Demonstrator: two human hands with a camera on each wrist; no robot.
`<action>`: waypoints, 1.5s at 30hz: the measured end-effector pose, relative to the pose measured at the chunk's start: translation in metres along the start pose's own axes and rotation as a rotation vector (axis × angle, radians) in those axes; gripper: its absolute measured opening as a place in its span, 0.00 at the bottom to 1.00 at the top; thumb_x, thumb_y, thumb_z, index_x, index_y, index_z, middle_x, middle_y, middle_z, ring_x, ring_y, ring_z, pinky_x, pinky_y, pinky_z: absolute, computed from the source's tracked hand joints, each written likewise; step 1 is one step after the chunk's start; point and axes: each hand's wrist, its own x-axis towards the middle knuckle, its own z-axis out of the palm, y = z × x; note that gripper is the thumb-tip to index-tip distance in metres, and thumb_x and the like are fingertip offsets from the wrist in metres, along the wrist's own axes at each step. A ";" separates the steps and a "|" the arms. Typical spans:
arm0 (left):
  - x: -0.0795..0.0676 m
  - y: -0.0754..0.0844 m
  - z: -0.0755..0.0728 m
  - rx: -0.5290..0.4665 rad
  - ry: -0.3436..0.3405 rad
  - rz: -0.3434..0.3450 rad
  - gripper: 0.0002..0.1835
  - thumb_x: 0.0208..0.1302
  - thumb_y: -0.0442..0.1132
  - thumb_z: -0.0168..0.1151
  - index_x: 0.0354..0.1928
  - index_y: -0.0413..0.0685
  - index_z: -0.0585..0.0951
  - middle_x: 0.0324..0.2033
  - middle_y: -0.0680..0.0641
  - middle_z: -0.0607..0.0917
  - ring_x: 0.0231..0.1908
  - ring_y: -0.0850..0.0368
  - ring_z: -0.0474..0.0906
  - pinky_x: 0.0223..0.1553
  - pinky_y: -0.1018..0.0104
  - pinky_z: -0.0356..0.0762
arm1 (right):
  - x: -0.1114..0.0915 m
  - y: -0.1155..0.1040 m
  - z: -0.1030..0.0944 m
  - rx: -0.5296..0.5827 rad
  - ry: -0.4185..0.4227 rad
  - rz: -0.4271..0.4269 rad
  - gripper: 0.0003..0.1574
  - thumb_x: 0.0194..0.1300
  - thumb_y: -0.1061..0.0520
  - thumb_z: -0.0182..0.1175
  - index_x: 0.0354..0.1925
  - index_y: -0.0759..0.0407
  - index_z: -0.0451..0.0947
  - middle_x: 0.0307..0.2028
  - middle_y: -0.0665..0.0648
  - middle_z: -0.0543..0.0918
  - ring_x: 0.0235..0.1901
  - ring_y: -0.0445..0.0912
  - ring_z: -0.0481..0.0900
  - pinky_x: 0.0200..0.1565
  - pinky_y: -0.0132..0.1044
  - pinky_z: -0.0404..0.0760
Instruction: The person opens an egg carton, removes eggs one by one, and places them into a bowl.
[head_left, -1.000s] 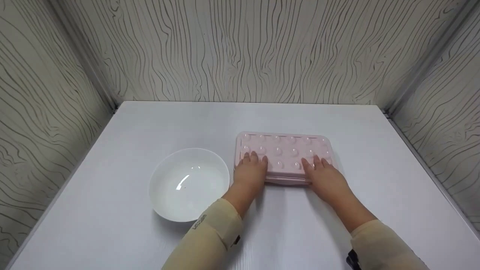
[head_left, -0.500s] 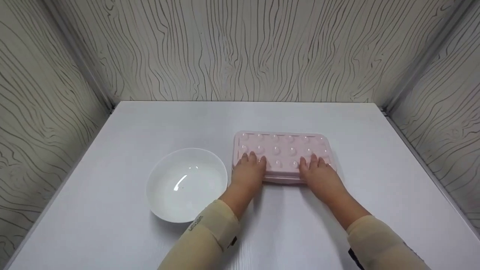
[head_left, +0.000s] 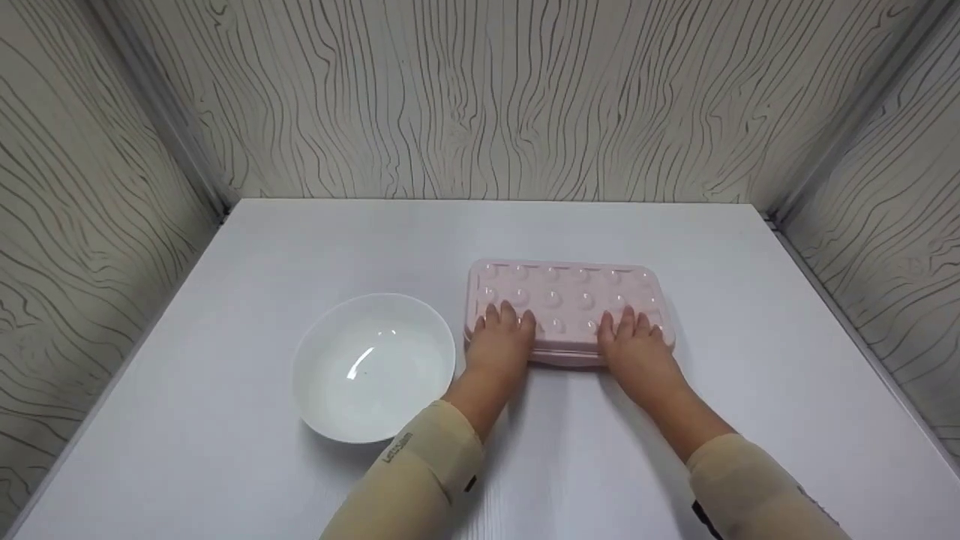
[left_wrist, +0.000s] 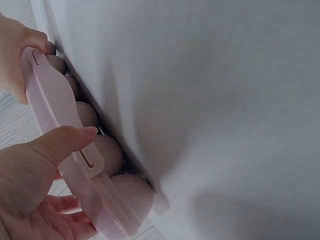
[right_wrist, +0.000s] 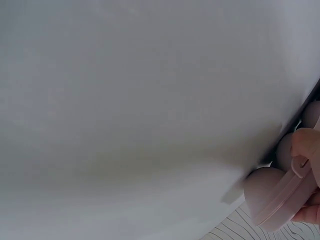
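A pink lidded egg box (head_left: pixel 553 286) with rows of rounded bumps on its lid lies flat on the table, right of centre. On its front left part my left hand (head_left: pixel 498 351) rests fingers over the lid. In the left wrist view the thumb (left_wrist: pixel 72 139) presses the front rim beside a latch (left_wrist: pixel 86 162), above rounded egg cups (left_wrist: pixel 108 152). My right hand (head_left: pixel 640 361) holds the front right part the same way, fingers on top. In the right wrist view its thumb (right_wrist: pixel 306 141) bends over the other latch (right_wrist: pixel 300 166). The lid looks closed; whether anything is inside is hidden.
A white round bowl (head_left: pixel 375 360) stands left of the egg box, close to the left forearm. Both stand on a white table (head_left: pixel 360 240), with wood-patterned panels (head_left: pixel 480 105) behind and at the sides.
The head view shifts slightly. Both hands stay at the front of the egg box, and the box and bowl keep their places on the table.
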 end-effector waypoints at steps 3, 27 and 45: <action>0.000 0.001 0.001 0.012 0.014 0.008 0.29 0.63 0.31 0.51 0.66 0.51 0.60 0.63 0.37 0.62 0.64 0.38 0.56 0.62 0.49 0.59 | 0.000 0.000 0.001 0.014 0.008 0.005 0.29 0.62 0.64 0.54 0.59 0.73 0.60 0.52 0.82 0.67 0.51 0.71 0.70 0.46 0.59 0.73; 0.006 0.009 0.011 0.161 0.090 0.017 0.23 0.68 0.36 0.45 0.64 0.47 0.62 0.58 0.39 0.66 0.58 0.41 0.65 0.54 0.47 0.68 | -0.007 0.005 -0.005 0.161 0.054 0.065 0.31 0.61 0.60 0.57 0.61 0.67 0.62 0.54 0.76 0.68 0.53 0.68 0.68 0.48 0.58 0.73; 0.014 0.010 0.023 0.442 0.219 0.129 0.15 0.67 0.37 0.45 0.54 0.42 0.69 0.47 0.39 0.75 0.42 0.45 0.76 0.34 0.53 0.80 | -0.004 0.004 -0.009 0.135 0.013 0.034 0.30 0.63 0.60 0.56 0.60 0.70 0.62 0.52 0.78 0.69 0.52 0.69 0.70 0.46 0.57 0.74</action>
